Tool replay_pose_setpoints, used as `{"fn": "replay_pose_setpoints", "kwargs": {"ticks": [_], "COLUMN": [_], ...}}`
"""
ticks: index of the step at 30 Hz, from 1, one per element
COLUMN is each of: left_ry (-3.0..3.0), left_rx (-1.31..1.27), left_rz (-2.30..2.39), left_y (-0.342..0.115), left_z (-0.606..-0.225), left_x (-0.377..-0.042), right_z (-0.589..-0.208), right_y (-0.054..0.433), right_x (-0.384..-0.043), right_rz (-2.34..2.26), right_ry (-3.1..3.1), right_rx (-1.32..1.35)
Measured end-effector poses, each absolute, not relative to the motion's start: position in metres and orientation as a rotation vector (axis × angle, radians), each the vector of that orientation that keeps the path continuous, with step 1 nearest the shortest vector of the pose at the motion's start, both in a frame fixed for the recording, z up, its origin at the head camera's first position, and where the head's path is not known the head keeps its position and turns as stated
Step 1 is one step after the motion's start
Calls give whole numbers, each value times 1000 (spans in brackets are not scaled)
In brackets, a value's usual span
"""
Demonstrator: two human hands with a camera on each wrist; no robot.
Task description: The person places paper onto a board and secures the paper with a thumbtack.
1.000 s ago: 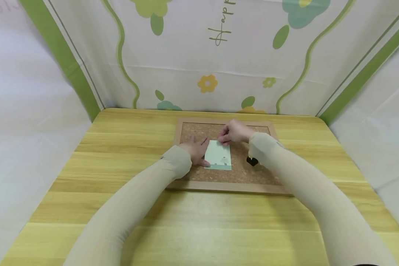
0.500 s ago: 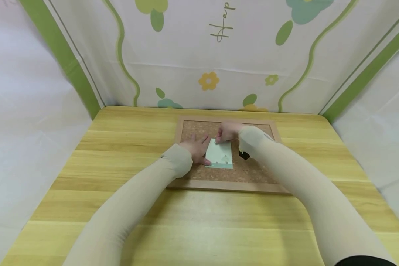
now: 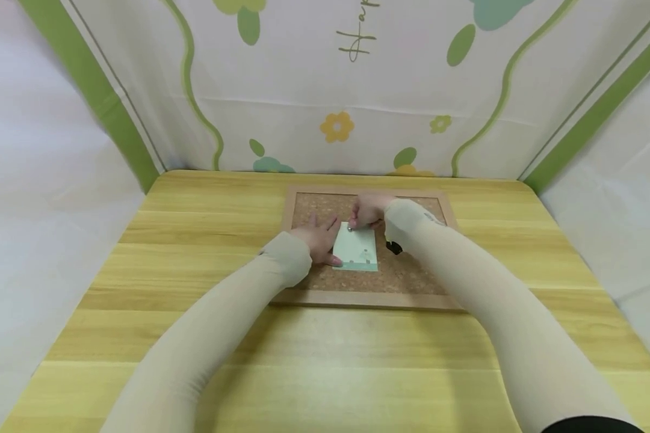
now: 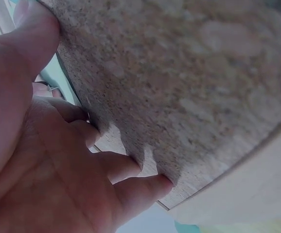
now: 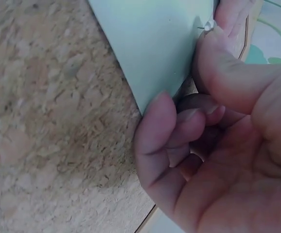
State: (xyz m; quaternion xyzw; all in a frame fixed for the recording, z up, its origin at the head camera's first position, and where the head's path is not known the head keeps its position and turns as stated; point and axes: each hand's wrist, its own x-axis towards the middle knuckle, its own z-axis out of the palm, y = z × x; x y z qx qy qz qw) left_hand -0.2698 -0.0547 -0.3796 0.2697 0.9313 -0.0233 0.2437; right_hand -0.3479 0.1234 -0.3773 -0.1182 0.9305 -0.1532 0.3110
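A pale green card with a small drawing along its bottom lies on a wood-framed cork board. My left hand rests with fingers spread on the cork at the card's left side, its thumb on the lower left corner. In the left wrist view the fingertips touch the cork. My right hand is at the card's upper edge, pinching a clear push pin by the thumb. The pin's metal point faces the card near its top left corner. Its other fingers curl at the card's upper right corner.
The board lies on a yellow wood-grain table, towards the back. A white curtain with flowers hangs behind it, and white cloth stands at both sides. A small black piece shows under the right cuff.
My right hand has moved left along the card's upper edge, bringing the push pin to the top left corner. The left hand has stayed in place on the card's left side.
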Motion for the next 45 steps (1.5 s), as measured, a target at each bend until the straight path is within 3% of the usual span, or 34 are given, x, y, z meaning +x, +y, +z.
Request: {"fn": "replay_pose_setpoints", "kwargs": {"ticks": [45], "left_ry": [2531], "left_rx": [697], "left_rz": [24], "left_y": [-53], "left_z": [-376], "left_x": [-266], "right_z": [-391], "right_y": [118], "right_x": [-348], "right_rz": [-485], "right_ry": [2516], "right_rx": [-219]}}
